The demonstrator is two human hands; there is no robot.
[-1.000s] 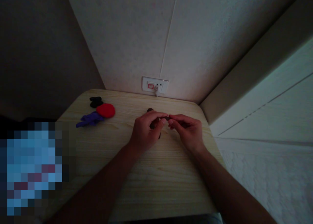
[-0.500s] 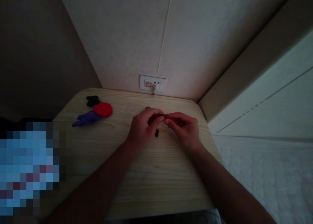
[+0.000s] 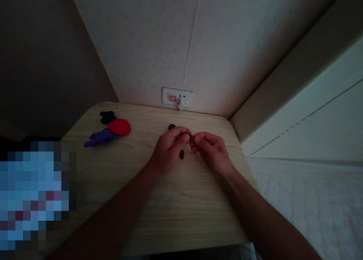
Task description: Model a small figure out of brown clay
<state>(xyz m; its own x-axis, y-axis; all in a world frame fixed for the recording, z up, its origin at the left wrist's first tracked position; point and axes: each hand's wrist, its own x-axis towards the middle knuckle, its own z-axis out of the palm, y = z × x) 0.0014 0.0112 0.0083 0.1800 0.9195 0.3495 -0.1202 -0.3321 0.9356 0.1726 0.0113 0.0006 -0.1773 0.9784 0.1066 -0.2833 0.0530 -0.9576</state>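
Observation:
Between my two hands is a small dark brown piece of modelling clay [image 3: 192,138], pinched from both sides above the table. My left hand [image 3: 171,144] grips its left end between thumb and forefinger. My right hand [image 3: 212,149] pinches the right end, fingers curled. The fingers cover most of its shape. Just under the hands, a small brown clay lump [image 3: 182,154] lies on the wooden tabletop [image 3: 176,211]. Behind my left hand sits a rounded brown clay piece [image 3: 171,127], partly covered by it.
At the table's back left, a flat red clay disc [image 3: 119,127] touches a jagged purple clay piece [image 3: 101,137], with black clay pieces [image 3: 107,117] behind. A wall socket [image 3: 177,97] with a plug is above the back edge. A blurred-out patch [image 3: 31,195] covers the lower left.
My fingers have shifted on the brown clay, with the right thumb now over its end. My left hand has moved slightly, showing more of the brown piece behind it.

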